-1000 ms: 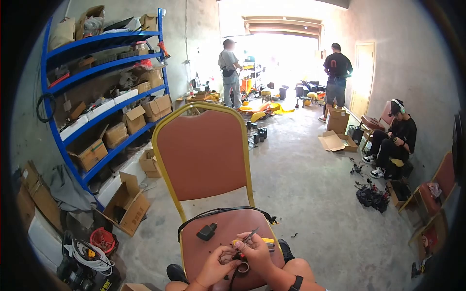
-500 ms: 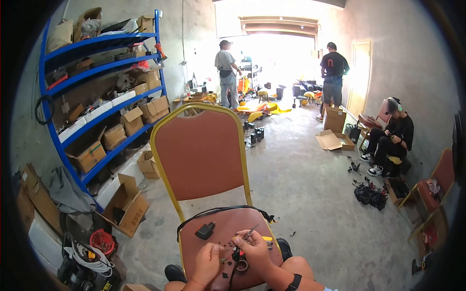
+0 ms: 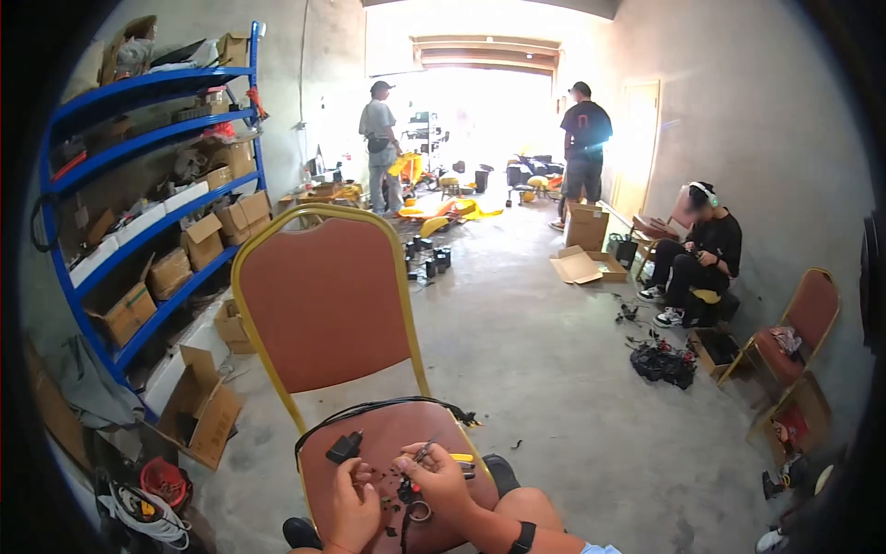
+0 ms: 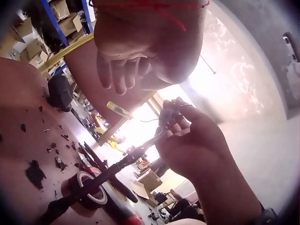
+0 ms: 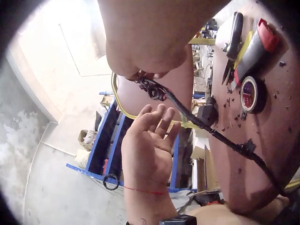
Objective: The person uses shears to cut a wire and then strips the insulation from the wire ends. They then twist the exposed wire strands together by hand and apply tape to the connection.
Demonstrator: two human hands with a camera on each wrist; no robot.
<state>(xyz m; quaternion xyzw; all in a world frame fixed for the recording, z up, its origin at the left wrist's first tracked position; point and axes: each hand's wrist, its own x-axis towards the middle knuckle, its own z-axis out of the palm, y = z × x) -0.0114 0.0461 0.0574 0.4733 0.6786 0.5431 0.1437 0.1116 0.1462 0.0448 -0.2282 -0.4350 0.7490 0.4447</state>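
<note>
My right hand (image 3: 441,482) pinches the end of a black cable (image 5: 190,115) above the chair seat; bunched dark wires show at its fingertips in the right wrist view. A thin wire ending in a yellow-green sleeve (image 4: 119,110) sticks out there in the left wrist view. My left hand (image 3: 355,506) hovers just left of it, fingers loosely bent and holding nothing. Beneath lie a roll of black tape (image 5: 253,94), a red-and-black-handled tool (image 5: 257,52) and dark-handled cutters (image 5: 234,40). A black plug adapter (image 3: 345,448) sits farther left on the seat.
The chair's red backrest (image 3: 323,300) rises beyond the seat, which carries scattered black scraps (image 4: 35,174) and a looped black cable (image 3: 369,407) along its back edge. Blue shelving (image 3: 157,78) stands left. A seated person (image 3: 701,245) is at right; two people stand farther back.
My left hand has come away from the cable end and its fingers have loosened. The right hand keeps its pinch. The head view has turned to the right.
</note>
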